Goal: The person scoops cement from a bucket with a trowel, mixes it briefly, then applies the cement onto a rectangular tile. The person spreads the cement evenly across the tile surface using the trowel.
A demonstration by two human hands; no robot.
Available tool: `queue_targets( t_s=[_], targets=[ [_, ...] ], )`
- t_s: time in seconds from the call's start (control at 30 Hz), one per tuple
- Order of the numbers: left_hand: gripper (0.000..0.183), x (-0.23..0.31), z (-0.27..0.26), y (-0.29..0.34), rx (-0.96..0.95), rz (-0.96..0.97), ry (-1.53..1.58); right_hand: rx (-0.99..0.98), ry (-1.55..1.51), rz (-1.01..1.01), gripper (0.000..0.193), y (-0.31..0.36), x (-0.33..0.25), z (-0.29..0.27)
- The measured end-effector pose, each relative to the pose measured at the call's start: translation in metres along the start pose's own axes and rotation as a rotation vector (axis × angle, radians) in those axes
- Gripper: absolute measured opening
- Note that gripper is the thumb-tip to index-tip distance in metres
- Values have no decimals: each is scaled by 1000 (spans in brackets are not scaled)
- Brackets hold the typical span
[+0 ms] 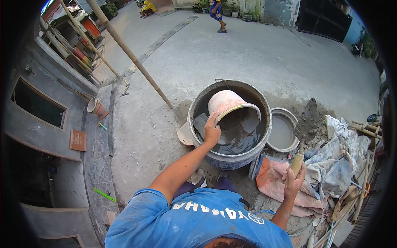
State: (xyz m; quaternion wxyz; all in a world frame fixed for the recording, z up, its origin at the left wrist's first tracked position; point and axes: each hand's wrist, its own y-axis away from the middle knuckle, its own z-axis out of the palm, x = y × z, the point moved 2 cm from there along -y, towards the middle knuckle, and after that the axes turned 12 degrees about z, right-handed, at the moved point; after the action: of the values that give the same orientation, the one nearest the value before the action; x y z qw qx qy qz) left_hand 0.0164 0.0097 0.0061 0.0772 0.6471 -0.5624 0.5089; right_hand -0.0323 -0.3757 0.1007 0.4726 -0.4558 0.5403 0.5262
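A pale, reddish-stained bucket [226, 99] lies tilted inside a big round tub [193, 138] of grey water, its mouth turned toward me. My left hand [212, 131] is closed on the bucket's rim. Off to the right, above some crumpled sheets, my right hand [294, 182] grips a tool with a thick wooden handle [297, 162]; a short narrow end shows at its top, and its kind is unclear. Beside the tub stands a smaller pale bucket [281, 131] full of grey liquid. A bent metal hook or handle [221, 80] sits at the tub's far rim.
Dirty plastic sheets and sacks [331, 159] lie at right, with a mound of wet mortar or sand [309, 120] behind them. A bamboo pole [136, 62] leans at left. Along the tiled ledge are another bucket [96, 106] and a green level [104, 194]. Farther off, a person [217, 14] walks.
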Motion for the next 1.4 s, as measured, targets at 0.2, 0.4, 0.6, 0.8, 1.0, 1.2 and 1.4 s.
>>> queue_targets(
  t_s=[0.2,0.4,0.6,0.8,1.0,1.2,1.4],
  targets=[
    [59,-1,-5,0,65,46,-42,7,-36,2,56,6,-3,8],
    [60,-1,-14,-4,108,20,-69,-5,-35,14,55,4,-2,6],
    [54,-6,-30,-18,164,-260,121,33,-41,42,54,8,-2,-1],
    [52,8,-61,-47,327,-394,609,-33,-19,84,55,1,-3,4],
    [49,51,-145,-53,343,-474,741,-196,384,-73,58,-2,-65,61],
    [55,73,-217,-28,478,-438,885,-387,895,-504,56,-10,-130,195],
    [54,61,-327,32,765,-396,887,-645,797,-575,54,41,-142,315]
  ],
)
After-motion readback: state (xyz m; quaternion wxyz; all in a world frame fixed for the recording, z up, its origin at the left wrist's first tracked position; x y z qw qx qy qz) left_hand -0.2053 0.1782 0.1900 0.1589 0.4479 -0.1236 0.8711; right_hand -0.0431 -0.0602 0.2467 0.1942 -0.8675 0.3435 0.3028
